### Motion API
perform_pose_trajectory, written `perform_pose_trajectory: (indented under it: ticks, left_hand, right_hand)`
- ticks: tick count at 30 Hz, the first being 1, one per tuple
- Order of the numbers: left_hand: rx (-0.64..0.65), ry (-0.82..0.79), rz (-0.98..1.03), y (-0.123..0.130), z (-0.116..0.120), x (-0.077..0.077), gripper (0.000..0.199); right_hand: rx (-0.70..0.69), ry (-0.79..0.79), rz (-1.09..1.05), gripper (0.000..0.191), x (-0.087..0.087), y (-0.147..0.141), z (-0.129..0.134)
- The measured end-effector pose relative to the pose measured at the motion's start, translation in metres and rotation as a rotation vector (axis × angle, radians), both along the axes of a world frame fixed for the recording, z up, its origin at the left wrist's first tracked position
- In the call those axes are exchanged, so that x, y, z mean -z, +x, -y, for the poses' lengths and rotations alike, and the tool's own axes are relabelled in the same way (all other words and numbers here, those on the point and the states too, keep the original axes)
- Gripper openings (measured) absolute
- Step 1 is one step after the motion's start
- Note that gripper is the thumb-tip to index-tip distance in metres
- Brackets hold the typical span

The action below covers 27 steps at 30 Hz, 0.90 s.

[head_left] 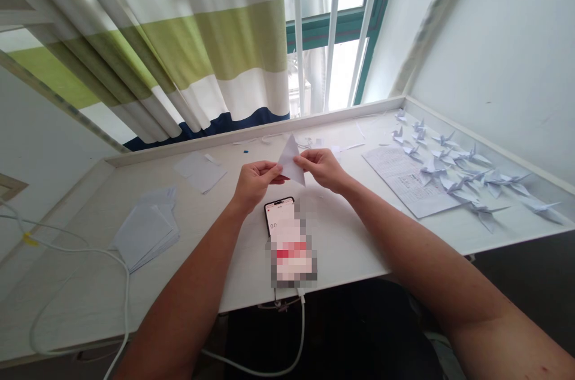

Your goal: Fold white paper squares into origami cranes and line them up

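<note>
Between my two hands is a white sheet of paper (291, 159) folded to a pointed, triangle-like shape, held up over the desk. My left hand (258, 182) pinches its left edge, thumb on the near face. On the opposite side, my right hand (321, 167) grips the paper with thumb and fingers closed. Just below the hands a phone (281, 212) lies on the desk, its screen partly blurred out. Many folded paper cranes (449, 176) are spread at the right, some resting on a printed sheet (390, 179).
At the left lie a stack of white paper (146, 227) and some loose sheets (202, 173). A white cable (121, 290) loops over the desk's left side, and another runs from the phone. Paper scraps (314, 143) lie near the raised back edge (251, 131).
</note>
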State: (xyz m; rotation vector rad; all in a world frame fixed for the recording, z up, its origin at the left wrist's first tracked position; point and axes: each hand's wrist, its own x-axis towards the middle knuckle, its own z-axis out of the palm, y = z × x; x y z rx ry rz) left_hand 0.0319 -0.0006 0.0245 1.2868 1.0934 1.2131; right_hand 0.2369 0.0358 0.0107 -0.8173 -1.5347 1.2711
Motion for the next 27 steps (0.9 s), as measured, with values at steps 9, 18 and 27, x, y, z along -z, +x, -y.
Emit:
perform_pose_trajectory:
  ticks: [9,18,27]
  left_hand:
    - [-0.018,-0.009,0.010,-0.0028,-0.0007,-0.0041,0.054]
    - [-0.023,-0.010,0.029,-0.0046,-0.0031,-0.0024,0.054]
    - [-0.080,0.031,0.043,-0.0049,-0.0037,-0.0028,0.054]
  right_hand:
    - [-0.050,-0.028,0.050,0.055,0.0033,0.0000,-0.0002]
    - [-0.048,0.011,0.161,0.050,0.0048,0.0046,0.0016]
    - [-0.053,0.018,0.120,0.045,0.0043,0.0041,0.0048]
